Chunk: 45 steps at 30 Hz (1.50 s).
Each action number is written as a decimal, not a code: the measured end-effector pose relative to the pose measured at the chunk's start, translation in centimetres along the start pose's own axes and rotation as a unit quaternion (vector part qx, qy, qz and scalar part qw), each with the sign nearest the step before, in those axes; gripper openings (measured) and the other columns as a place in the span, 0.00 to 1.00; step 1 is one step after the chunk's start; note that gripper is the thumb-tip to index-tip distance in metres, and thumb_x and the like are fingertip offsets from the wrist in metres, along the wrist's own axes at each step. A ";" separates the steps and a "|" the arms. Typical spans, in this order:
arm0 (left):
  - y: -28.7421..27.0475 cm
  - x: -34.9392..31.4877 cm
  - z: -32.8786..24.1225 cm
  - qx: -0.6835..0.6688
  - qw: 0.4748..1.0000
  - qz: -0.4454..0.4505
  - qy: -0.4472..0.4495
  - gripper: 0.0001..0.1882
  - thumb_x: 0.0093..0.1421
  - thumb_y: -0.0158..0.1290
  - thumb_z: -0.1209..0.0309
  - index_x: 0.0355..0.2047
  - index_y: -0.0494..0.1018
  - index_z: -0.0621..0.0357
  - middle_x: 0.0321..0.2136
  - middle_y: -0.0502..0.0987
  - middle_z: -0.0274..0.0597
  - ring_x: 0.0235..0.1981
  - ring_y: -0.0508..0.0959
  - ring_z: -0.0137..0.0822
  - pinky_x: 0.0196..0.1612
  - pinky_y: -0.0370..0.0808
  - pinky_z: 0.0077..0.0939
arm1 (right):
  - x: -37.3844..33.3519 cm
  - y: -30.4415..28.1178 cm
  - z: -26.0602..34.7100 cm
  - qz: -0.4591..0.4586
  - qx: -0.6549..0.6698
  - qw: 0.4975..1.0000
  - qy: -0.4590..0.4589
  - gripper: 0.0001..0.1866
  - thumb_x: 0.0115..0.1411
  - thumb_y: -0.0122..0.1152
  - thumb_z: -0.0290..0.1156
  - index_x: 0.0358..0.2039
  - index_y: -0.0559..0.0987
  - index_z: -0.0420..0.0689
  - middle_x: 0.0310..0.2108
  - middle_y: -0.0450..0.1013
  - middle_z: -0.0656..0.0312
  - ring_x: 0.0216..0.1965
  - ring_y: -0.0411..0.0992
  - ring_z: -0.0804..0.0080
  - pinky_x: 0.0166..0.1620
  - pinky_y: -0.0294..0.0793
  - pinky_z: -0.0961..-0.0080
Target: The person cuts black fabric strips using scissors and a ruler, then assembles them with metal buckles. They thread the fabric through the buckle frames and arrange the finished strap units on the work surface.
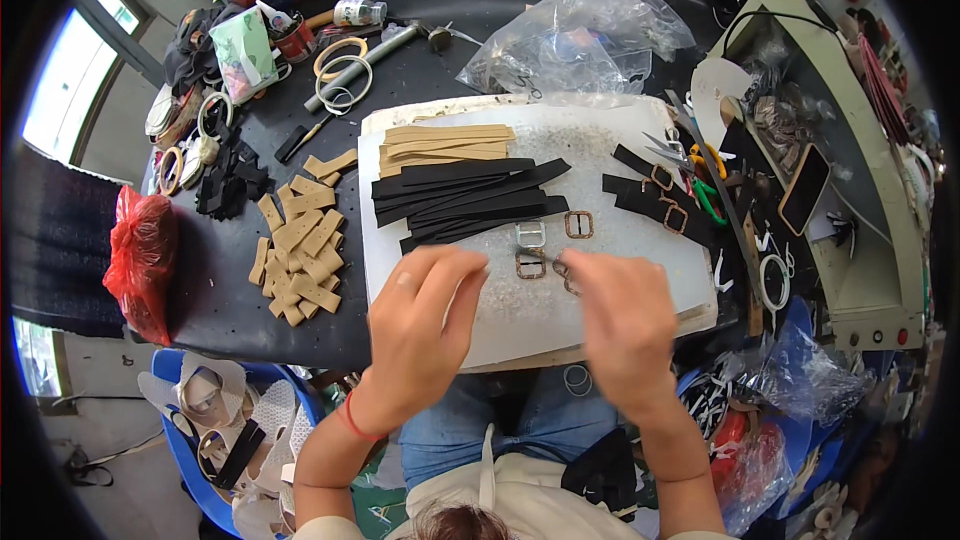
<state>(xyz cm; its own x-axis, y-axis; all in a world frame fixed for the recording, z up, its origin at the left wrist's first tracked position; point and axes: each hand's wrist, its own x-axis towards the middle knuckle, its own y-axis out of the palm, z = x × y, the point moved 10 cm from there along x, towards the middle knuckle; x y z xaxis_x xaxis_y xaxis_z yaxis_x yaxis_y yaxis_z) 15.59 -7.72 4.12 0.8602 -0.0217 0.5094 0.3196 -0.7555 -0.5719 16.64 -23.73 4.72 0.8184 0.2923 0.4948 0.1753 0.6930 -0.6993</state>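
My left hand (422, 325) hovers over the front of the white board (620, 290). Its fingers are curled and closed together, and whatever they hold, if anything, is hidden. Across from it, my right hand (632, 325) is blurred, its fingertips pinched at a brown speckled buckle (568, 278) that they partly cover. Between the hands lie another brown buckle (530, 265) and a clear one (530, 234), with a third brown buckle (579, 225) just to the right. Black strips (460, 198) form a pile beyond my left hand, and beige strips (445, 143) are stacked behind them.
Short beige tabs (303, 240) are heaped left of the board. Black straps with buckles (650, 195) lie at its right, near scissors (705, 165) and a phone (804, 189). A clear plastic bag (580, 35) sits behind; a blue basket (190, 450) holds shoe parts below left.
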 end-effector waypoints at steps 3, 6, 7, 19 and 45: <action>3.8 1.0 1.7 -0.039 0.995 0.085 -0.042 0.09 0.51 0.58 0.79 0.33 0.71 0.63 0.26 0.74 0.46 0.30 0.76 0.46 0.33 0.72 0.32 | -2.4 -1.0 -5.0 -0.006 0.138 0.967 0.213 0.10 0.55 0.60 0.20 0.39 0.79 0.39 0.26 0.74 0.62 0.28 0.71 0.77 0.36 0.70 0.79; 6.5 1.7 1.5 0.001 0.982 0.183 -0.045 0.13 0.51 0.59 0.76 0.36 0.69 0.60 0.28 0.73 0.45 0.32 0.75 0.42 0.37 0.71 0.33 | -5.4 -0.7 -6.9 -0.015 0.255 0.917 0.306 0.08 0.58 0.60 0.23 0.38 0.79 0.37 0.24 0.75 0.63 0.25 0.69 0.83 0.30 0.68 0.84; 7.2 1.9 1.8 -0.014 0.974 0.217 -0.065 0.13 0.51 0.59 0.76 0.36 0.69 0.60 0.28 0.72 0.45 0.33 0.75 0.42 0.37 0.71 0.32 | -6.1 -0.2 -6.9 -0.012 0.285 0.902 0.324 0.08 0.58 0.60 0.23 0.38 0.79 0.37 0.24 0.75 0.63 0.25 0.69 0.83 0.30 0.68 0.84; 7.3 1.0 1.1 0.059 0.963 0.261 -0.016 0.14 0.50 0.57 0.77 0.39 0.71 0.60 0.35 0.70 0.47 0.38 0.72 0.46 0.40 0.70 0.36 | -7.5 2.3 -5.0 0.052 0.295 0.915 0.270 0.07 0.58 0.59 0.23 0.37 0.78 0.37 0.28 0.77 0.58 0.28 0.73 0.78 0.33 0.71 0.80; 6.7 -6.1 4.7 -0.435 0.828 0.000 -0.354 0.19 0.59 0.48 0.83 0.52 0.68 0.70 0.43 0.77 0.46 0.44 0.77 0.30 0.48 0.76 0.23 | -4.1 3.5 -2.2 0.005 0.214 0.945 0.247 0.04 0.54 0.62 0.21 0.31 0.77 0.37 0.25 0.75 0.63 0.25 0.70 0.84 0.29 0.69 0.84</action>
<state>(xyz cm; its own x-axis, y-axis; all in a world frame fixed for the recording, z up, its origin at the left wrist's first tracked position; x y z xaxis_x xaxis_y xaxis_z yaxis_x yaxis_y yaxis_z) 14.38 -9.59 -5.83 0.9760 0.1352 -0.1707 0.1775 -0.9481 0.2637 15.10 -23.97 -0.89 0.9931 0.0303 0.1133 0.0149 0.9256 -0.3781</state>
